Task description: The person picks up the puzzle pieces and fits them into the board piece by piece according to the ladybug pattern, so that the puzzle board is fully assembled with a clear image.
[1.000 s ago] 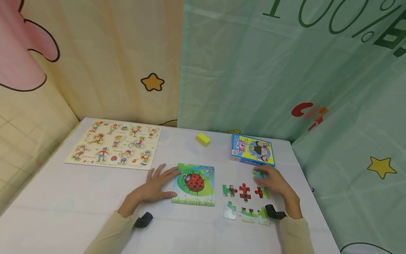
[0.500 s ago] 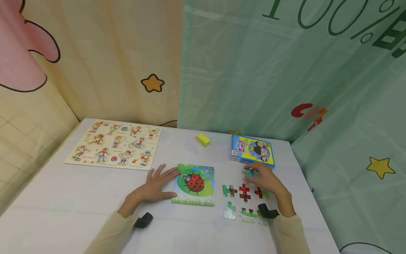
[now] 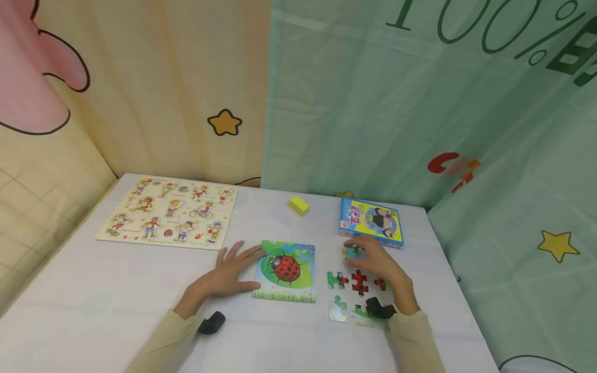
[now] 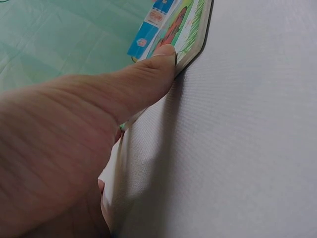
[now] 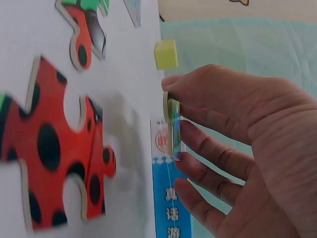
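The ladybug picture board [image 3: 285,270] lies flat in the middle of the table in the head view. My left hand [image 3: 227,274] rests at its left side, fingers spread straight; in the left wrist view the thumb [image 4: 153,67] touches the board's edge. Between thumb and fingertips my right hand [image 3: 380,261] pinches a small green-blue puzzle piece [image 5: 176,131], held edge-on to the right wrist camera. Below that hand lie several loose puzzle pieces in two rows, among them a red spotted piece [image 3: 360,282] and a pale green one [image 3: 338,310]. My right wrist covers part of the lower row.
Just behind the right hand stands a blue and yellow box [image 3: 371,221]. A yellow block [image 3: 299,205] sits farther back. At the far left lies a large board with sports figures [image 3: 158,212]. Curtains [image 3: 350,103] hang along the table's rear edge.
My right hand has moved left with the puzzle piece, from beside the box's front right to above the upper row's left half. The left hand and the ladybug board have stayed put.
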{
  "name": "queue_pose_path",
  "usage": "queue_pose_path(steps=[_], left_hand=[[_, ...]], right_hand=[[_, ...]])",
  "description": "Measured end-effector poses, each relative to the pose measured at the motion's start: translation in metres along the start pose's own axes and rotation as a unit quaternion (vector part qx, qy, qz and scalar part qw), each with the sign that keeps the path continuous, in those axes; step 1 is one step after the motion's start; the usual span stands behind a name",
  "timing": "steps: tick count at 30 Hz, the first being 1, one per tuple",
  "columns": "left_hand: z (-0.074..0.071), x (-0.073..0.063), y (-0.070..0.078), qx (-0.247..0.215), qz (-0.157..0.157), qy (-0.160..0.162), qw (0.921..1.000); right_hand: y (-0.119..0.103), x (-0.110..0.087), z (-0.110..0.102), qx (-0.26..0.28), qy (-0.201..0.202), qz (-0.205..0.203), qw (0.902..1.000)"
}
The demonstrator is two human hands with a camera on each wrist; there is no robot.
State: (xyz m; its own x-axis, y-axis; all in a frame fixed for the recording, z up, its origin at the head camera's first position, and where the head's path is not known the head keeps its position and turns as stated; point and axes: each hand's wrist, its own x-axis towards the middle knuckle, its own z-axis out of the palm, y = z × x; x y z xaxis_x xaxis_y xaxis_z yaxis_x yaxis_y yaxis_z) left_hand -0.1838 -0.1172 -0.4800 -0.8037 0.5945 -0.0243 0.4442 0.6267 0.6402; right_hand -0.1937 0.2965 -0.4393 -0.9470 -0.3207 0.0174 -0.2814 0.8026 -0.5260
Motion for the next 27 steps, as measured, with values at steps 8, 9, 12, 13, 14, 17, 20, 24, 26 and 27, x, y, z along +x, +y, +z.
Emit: queue_pose_path(steps=[8, 9, 12, 13, 14, 17, 20, 24, 26, 27], left_hand=[[-0.001, 0.003, -0.002, 0.008, -0.003, -0.006, 0.9999], [-0.001, 0.002, -0.002, 0.007, -0.004, -0.006, 0.9999], [-0.002, 0.002, -0.001, 0.008, -0.006, -0.007, 0.9999], [-0.002, 0.002, -0.001, 0.008, -0.006, -0.006, 0.9999], [-0.002, 0.002, 0.0, 0.008, -0.005, -0.005, 0.9999], [-0.002, 0.001, 0.0, 0.006, -0.002, -0.003, 1.0], [-0.002, 0.001, 0.001, 0.005, 0.0, -0.002, 1.0], [-0.001, 0.0, 0.001, 0.002, 0.0, -0.002, 1.0], [-0.001, 0.0, 0.001, 0.0, 0.0, -0.001, 1.0], [-0.001, 0.0, 0.001, 0.0, -0.001, -0.001, 1.0]], right_hand=[[-0.022, 0.013, 0.013, 0.009, -0.012, -0.01, 0.9998], [-0.024, 0.015, 0.015, 0.007, -0.014, -0.015, 0.9998], [-0.031, 0.021, 0.02, 0.005, -0.021, -0.03, 0.9993], [-0.033, 0.022, 0.022, 0.006, -0.023, -0.035, 0.9991], [-0.035, 0.024, 0.023, 0.002, -0.025, -0.04, 0.9989], [-0.041, 0.028, 0.027, 0.003, -0.036, -0.052, 0.998], [-0.048, 0.032, 0.03, -0.003, -0.045, -0.066, 0.9968], [-0.057, 0.038, 0.035, -0.011, -0.054, -0.073, 0.9958], [-0.06, 0.041, 0.037, -0.016, -0.059, -0.071, 0.9956], [-0.062, 0.043, 0.039, -0.02, -0.061, -0.07, 0.9955]])
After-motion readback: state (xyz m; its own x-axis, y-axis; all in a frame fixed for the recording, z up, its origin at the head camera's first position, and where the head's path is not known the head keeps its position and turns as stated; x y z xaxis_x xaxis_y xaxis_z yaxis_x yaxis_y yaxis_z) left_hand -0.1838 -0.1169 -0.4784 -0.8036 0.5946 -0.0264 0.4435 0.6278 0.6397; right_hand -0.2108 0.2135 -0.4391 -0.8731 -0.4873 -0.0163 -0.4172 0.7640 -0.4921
